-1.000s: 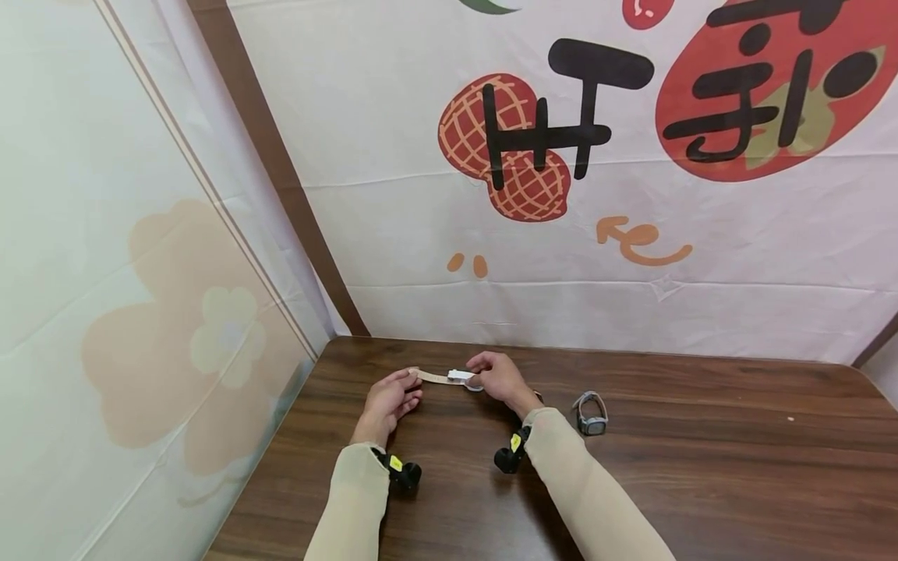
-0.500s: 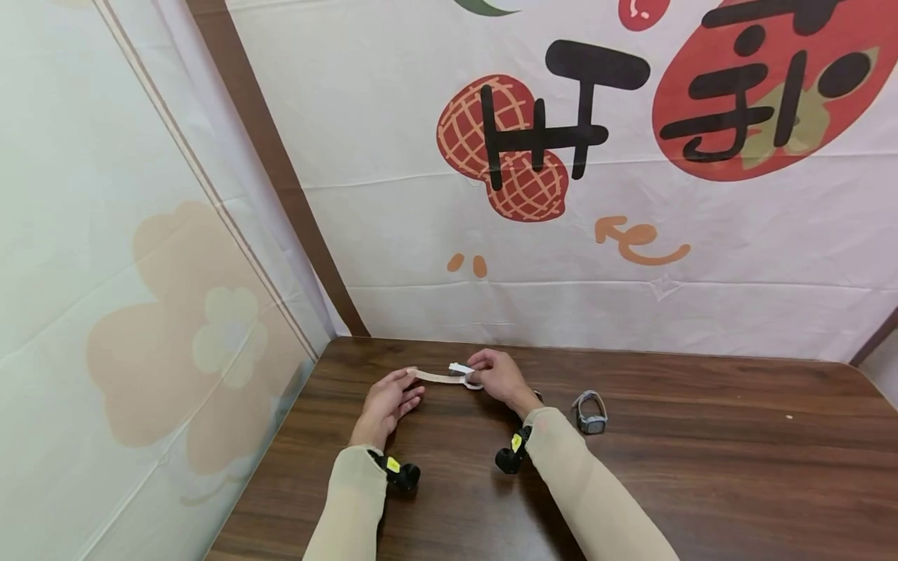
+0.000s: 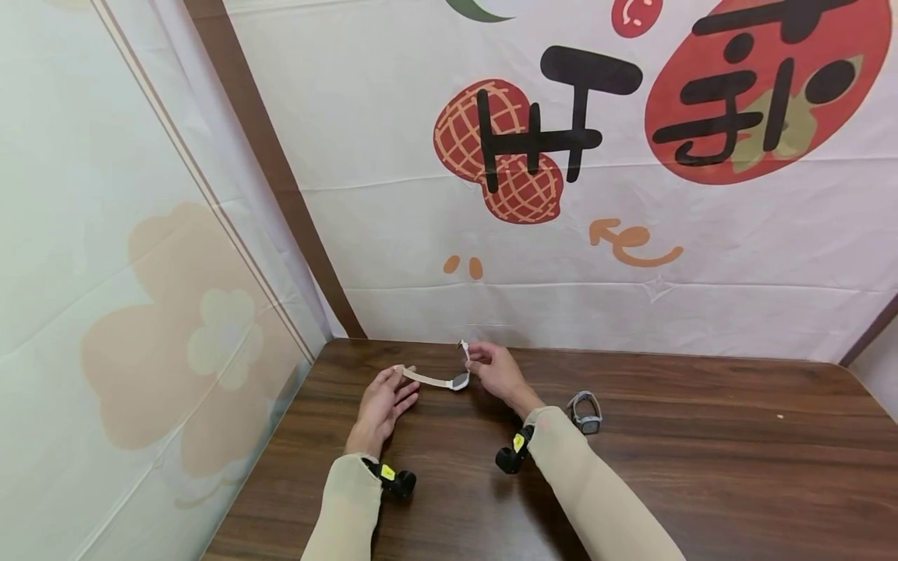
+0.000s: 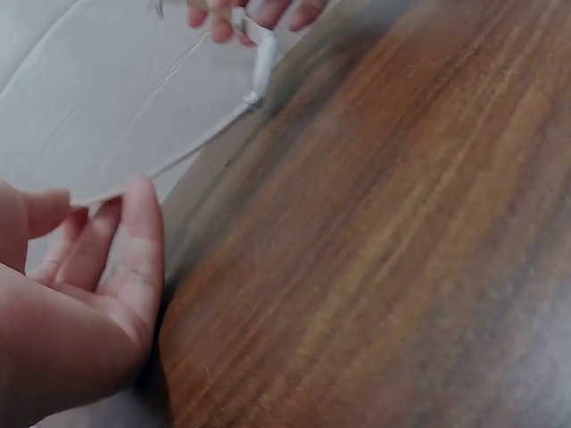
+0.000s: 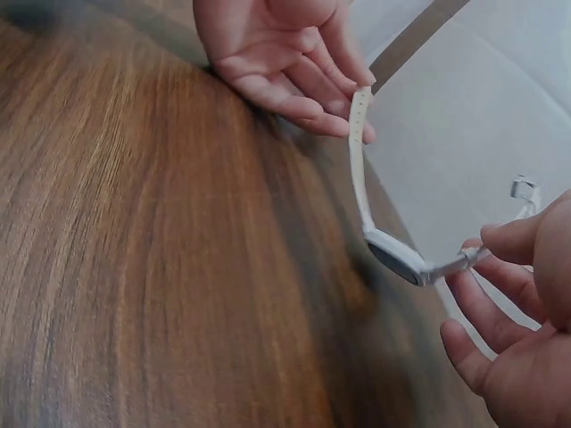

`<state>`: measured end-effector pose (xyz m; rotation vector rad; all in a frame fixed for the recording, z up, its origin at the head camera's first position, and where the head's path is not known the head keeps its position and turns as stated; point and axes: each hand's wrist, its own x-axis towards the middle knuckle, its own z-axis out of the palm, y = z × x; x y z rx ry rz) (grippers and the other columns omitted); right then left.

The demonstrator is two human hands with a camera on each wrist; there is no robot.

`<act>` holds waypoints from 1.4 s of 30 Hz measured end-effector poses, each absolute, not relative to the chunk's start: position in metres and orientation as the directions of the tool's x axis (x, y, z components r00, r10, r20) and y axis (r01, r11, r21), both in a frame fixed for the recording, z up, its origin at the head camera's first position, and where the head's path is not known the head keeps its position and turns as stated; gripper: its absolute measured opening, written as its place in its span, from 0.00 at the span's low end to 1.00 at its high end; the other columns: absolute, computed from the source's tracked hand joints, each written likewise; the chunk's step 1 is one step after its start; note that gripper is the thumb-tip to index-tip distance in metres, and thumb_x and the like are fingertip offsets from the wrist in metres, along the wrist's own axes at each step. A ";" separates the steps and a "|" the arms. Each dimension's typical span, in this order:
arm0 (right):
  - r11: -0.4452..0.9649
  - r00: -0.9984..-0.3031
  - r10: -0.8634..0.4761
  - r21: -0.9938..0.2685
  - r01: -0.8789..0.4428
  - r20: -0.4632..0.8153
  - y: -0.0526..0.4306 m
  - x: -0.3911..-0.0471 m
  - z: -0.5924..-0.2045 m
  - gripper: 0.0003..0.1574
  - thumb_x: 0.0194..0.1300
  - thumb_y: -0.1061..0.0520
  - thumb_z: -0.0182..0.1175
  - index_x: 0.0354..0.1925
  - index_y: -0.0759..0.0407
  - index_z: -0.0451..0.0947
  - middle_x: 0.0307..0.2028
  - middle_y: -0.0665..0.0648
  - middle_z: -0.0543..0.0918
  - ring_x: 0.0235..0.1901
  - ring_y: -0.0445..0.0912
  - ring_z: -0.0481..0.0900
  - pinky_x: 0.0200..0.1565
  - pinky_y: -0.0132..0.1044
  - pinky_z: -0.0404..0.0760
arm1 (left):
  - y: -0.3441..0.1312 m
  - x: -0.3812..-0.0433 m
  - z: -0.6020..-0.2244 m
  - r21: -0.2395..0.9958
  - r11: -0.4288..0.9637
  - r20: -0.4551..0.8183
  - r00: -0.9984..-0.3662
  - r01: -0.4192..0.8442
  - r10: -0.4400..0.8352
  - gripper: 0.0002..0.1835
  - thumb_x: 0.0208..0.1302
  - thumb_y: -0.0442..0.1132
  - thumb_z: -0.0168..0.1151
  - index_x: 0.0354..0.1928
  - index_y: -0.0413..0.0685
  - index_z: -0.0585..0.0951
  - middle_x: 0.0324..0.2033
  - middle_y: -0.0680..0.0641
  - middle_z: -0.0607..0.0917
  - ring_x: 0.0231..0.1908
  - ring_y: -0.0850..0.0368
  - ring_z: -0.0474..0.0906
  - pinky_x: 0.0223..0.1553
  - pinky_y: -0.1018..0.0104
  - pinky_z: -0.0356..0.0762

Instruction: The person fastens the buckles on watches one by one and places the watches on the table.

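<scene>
Between the two hands a white wristwatch (image 3: 459, 382) is stretched out just above the table, its strap unfastened. My left hand (image 3: 380, 407) pinches the end of the long, holed strap (image 5: 358, 134) between thumb and fingertips. The right hand (image 3: 500, 375) pinches the shorter strap part beside the watch case, and the buckle (image 5: 525, 188) sticks up past its fingers. In the right wrist view the case (image 5: 395, 257) hangs at a tilt, showing a dark face side. The left wrist view shows the strap (image 4: 201, 143) running taut from the left hand toward the case.
A second watch, grey-blue with its band closed in a loop (image 3: 585, 413), lies on the brown wooden table (image 3: 687, 467) right of the right hand. A printed cloth backdrop (image 3: 393, 234) rises behind the table's far edge. Black wrist cameras (image 3: 398, 481) sit on both wrists.
The right hand has shifted its hold from the watch case to the buckle-side strap, which now points up. The case has come into view. The left hand has moved slightly left.
</scene>
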<state>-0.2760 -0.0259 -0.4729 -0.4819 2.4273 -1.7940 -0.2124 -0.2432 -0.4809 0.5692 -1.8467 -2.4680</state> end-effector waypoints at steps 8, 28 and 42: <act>0.151 -0.937 -0.328 -0.973 -0.177 0.119 -0.013 -0.269 -0.452 0.14 0.64 0.68 0.62 0.49 0.65 0.80 0.42 0.66 0.86 0.40 0.48 0.81 0.37 0.32 0.77 | -0.241 -0.211 -0.486 0.928 -0.337 -0.242 -0.946 -0.161 -0.215 0.20 0.79 0.46 0.46 0.64 0.44 0.65 0.51 0.50 0.85 0.35 0.63 0.78 0.36 0.71 0.77; -0.009 -0.938 -0.325 -0.992 -0.127 0.123 0.045 -0.251 -0.424 0.16 0.66 0.68 0.58 0.52 0.73 0.73 0.42 0.66 0.86 0.46 0.55 0.85 0.45 0.44 0.84 | -0.196 -0.208 -0.452 0.891 -0.455 -0.069 -0.991 -0.009 -0.115 0.07 0.78 0.45 0.48 0.47 0.52 0.72 0.41 0.50 0.87 0.42 0.57 0.83 0.48 0.62 0.82; -0.115 -0.934 -0.330 -0.988 -0.104 0.137 0.099 -0.229 -0.407 0.10 0.70 0.64 0.55 0.46 0.69 0.71 0.36 0.52 0.85 0.40 0.42 0.85 0.48 0.40 0.82 | -0.146 -0.199 -0.416 0.901 -0.429 0.046 -0.998 0.064 -0.051 0.04 0.76 0.39 0.53 0.46 0.47 0.74 0.39 0.46 0.86 0.44 0.52 0.84 0.46 0.62 0.83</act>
